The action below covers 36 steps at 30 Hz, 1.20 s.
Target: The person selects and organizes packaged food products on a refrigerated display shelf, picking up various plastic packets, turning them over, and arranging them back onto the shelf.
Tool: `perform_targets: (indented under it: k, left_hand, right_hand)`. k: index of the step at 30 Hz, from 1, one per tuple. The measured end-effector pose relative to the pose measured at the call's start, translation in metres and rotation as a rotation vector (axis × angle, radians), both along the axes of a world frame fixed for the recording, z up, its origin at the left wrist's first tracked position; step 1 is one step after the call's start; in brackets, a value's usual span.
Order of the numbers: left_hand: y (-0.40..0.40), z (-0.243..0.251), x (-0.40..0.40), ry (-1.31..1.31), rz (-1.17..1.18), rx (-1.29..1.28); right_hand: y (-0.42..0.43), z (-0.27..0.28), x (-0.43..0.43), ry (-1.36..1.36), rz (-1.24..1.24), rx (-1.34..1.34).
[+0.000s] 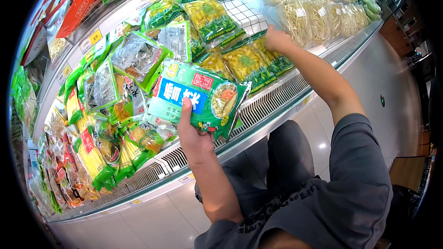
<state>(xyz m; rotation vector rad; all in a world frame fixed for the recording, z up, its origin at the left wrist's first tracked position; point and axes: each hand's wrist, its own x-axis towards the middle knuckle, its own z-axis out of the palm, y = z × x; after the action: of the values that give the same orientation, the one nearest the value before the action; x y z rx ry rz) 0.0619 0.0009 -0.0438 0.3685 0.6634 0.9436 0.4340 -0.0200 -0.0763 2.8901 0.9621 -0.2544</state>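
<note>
My left hand [195, 135] grips a green plastic packet of preserved vegetables [193, 98] by its lower edge, thumb across the printed front. The packet is tilted and hangs above the front of a chilled display shelf. My right hand [278, 39] reaches over the shelf, fingers curled, beside a clear plastic divider [273, 15]. Just below and left of it lie bags of yellow pickled peppers [247, 58]. Whether its fingers hold the divider, a bag edge or nothing is hidden. Another pepper bag [209, 17] lies farther back, next to a black wire grid [242, 12].
Packs of bean sprouts [313, 20] stand right of the divider. Green-edged food packets [138, 58] and packs of long yellow strips [91, 155] pile up at left. A slotted vent [273, 98] runs along the shelf's front. Price tags [95, 37] line the upper shelf.
</note>
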Motion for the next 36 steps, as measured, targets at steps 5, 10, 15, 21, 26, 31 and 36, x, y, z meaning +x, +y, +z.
perform_targets:
  k: [5, 10, 15, 21, 26, 31, 36]
  left_hand:
    - [0.006, -0.002, -0.003, -0.052, -0.009, 0.006]
    - [0.004, -0.007, 0.002, 0.018, -0.026, 0.054]
    - [0.003, 0.006, 0.044, 0.035, -0.28, 0.236]
    - [0.038, 0.023, 0.143, -0.055, -0.625, 0.343]
    - [0.09, 0.026, 0.209, 0.373, -0.74, 0.544]
    - [0.08, 0.025, 0.179, 0.596, -0.662, 0.841]
    - [0.07, 0.017, 0.113, 0.676, -0.737, 1.094]
  right_hand:
    - [0.006, 0.014, 0.006, -0.136, 0.141, -0.152]
    - [-0.003, 0.058, -0.069, 0.166, 0.358, 0.255]
    - [-0.05, 0.095, -0.114, 1.462, 0.247, 0.35]
    - [-0.052, 0.095, -0.076, 1.651, 0.095, 0.865]
    - [-0.016, 0.1, -0.009, 1.413, -0.004, 1.005]
    - [0.041, 0.094, 0.047, 1.069, -0.059, 0.976]
    - [0.088, 0.083, 0.087, 0.934, -0.113, 0.773]
